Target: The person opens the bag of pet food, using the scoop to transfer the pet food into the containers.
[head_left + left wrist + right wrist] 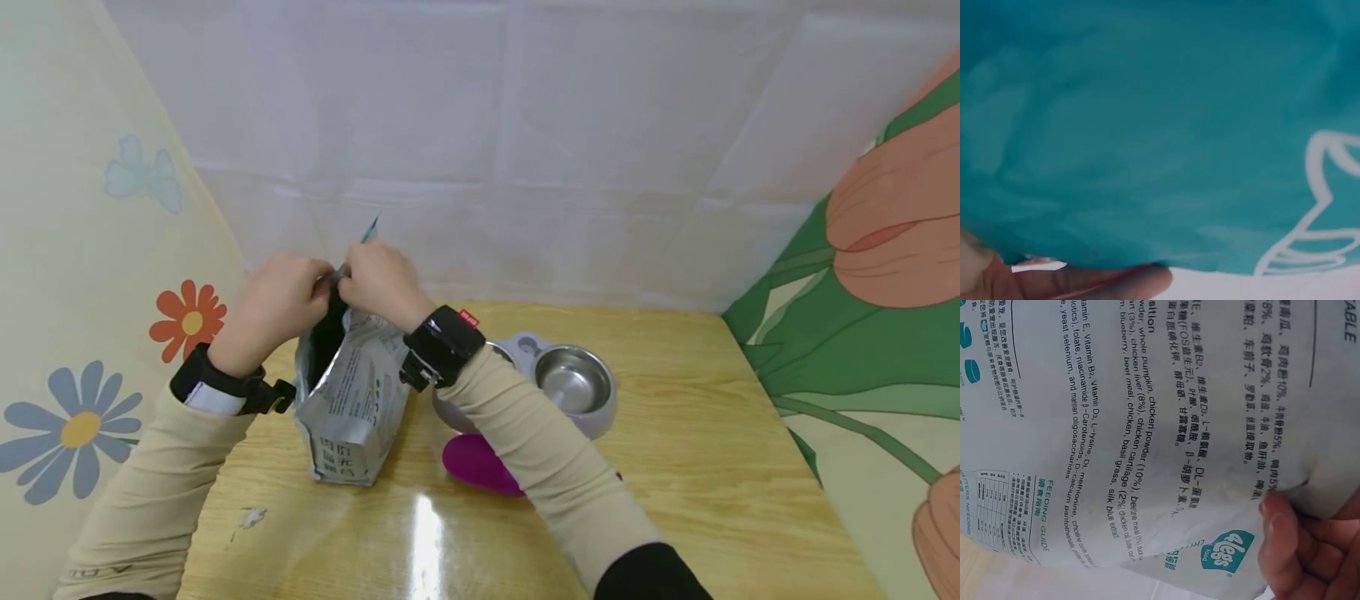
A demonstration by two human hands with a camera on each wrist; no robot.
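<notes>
A silver-grey pet food bag (360,400) stands upright on the left part of the table, its mouth facing up. My left hand (281,304) grips the top edge of the bag on its left side. Close beside it, my right hand (381,279) pinches the same edge, and a teal corner of the bag sticks up past its fingers. In the left wrist view the bag's teal face (1147,137) fills most of the picture, with fingers (1116,284) along its edge. The right wrist view shows the bag's printed panel (1116,444) and curled fingers (1297,550) on it.
A double pet bowl (573,383) with steel dishes stands behind my right forearm, partly covered by it. A magenta scoop (480,465) lies in front, its handle hidden under the sleeve. White sheeting (480,150) rises behind the table (675,500); patterned panels flank both sides.
</notes>
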